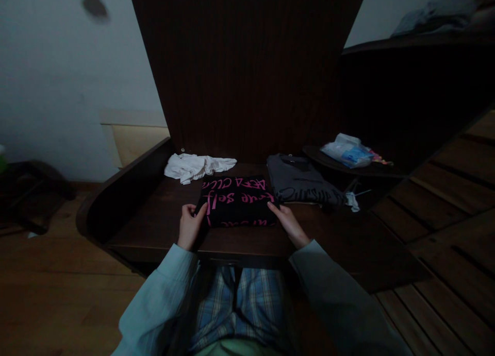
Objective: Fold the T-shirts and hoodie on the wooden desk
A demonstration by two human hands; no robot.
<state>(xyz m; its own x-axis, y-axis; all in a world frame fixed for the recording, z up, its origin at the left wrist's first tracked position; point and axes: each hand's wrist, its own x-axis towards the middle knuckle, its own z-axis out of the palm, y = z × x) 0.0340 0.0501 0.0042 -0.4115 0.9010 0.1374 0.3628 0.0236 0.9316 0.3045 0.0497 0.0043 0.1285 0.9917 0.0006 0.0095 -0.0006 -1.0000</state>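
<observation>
A folded black garment with pink lettering (236,201) lies on the dark wooden desk (154,222) in front of me. My left hand (189,224) grips its near left corner with curled fingers. My right hand (288,223) rests on its near right edge, fingers pressed onto the cloth. Both arms wear light blue sleeves.
A crumpled white cloth (197,166) lies at the desk's back left. A folded grey garment with dark print (299,183) sits to the right. A plastic bag (348,151) rests on a dark round side shelf. A tall dark panel (247,62) rises behind. Wooden floor surrounds the desk.
</observation>
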